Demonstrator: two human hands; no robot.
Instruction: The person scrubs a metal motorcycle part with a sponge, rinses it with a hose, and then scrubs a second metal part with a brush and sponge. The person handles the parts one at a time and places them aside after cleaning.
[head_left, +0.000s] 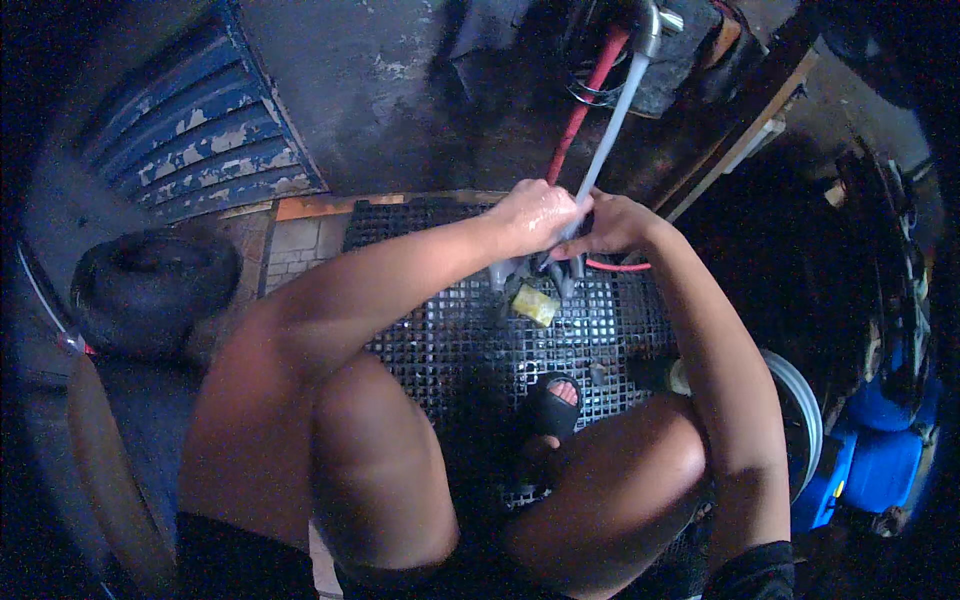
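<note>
Water pours in a thick stream (611, 131) from a metal tap (651, 36) onto my two hands, which are close together. My left hand (534, 216) is wet, with its fingers curled and its back turned up. Against its right side is my right hand (619, 225), thumb pointing towards the left one. Something dark shows in the gap between them, but I cannot tell what it is or whether either hand grips it. Below them a yellow sponge (535, 305) lies on a black plastic grid mat (465, 337), where water splashes down.
A red hose (576, 120) hangs beside the stream and continues behind my hands. At left are a dark tyre-like round object (154, 292) and a peeling blue louvred panel (217, 127). Blue plastic containers (881, 469) and a pale round rim (801, 412) stand at right. My sandalled foot (559, 405) rests on the mat.
</note>
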